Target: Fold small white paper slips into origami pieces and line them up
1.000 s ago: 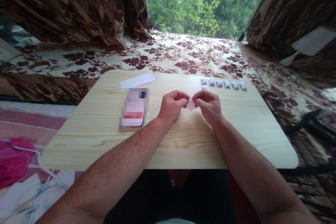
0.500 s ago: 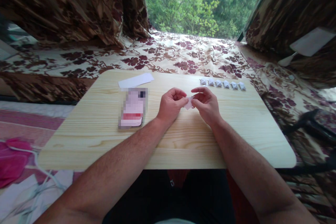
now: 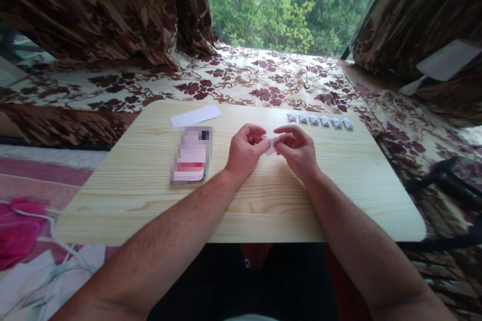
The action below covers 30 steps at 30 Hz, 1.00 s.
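I see a small piece of paper (image 3: 270,149) over the middle of the table (image 3: 150,205), held between two hands. It is white, and fingers hide part of it, so I can't tell how it is folded. The left hand (image 3: 244,149) pinches its left side with thumb and finger. The right hand (image 3: 297,149) pinches the other side, with its pointer finger bent above the thumb. The hands are close together but there is a little gap between them. I can't tell if the paper touches the table.

Near the table's far edge, on the right, six pointy white shapes (image 3: 325,120) sit in a row. By the table's far left corner lie white strips (image 3: 196,116). A pink phone (image 3: 193,153), all blurry blocks, lies on the table's left half, near the strips.

Past the table is a flowery cloth (image 3: 263,72), then a window (image 3: 259,10) full of green trees. Left of the table there's a bright pink cloth (image 3: 20,230).
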{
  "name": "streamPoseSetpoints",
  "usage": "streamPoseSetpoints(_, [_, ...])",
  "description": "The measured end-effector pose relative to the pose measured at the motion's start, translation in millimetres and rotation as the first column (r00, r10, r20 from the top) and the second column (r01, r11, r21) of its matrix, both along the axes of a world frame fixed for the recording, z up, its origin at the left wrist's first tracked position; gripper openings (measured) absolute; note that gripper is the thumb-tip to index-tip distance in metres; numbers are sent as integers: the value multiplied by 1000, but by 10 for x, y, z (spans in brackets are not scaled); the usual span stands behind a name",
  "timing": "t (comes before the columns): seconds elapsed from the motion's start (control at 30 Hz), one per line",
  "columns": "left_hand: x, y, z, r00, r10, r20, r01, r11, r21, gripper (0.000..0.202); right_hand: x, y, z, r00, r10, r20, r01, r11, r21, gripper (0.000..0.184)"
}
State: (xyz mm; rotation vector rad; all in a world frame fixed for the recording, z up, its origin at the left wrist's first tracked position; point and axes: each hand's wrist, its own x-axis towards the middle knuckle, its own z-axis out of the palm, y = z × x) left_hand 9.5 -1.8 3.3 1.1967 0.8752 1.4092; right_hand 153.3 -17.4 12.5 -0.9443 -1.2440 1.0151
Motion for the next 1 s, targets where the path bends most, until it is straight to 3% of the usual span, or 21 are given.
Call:
streamPoseSetpoints(0.13, [1,-1,4,1000,1,-8,-1,1000,-19,27,-10,-3,-37,1000,1,7,-1,997,74,10])
streamPoseSetpoints(1.0, [2,-13,5,1000,-2,-22,1,1000,-30,25,6,10,-70,999,-37,21,35,997,63,4])
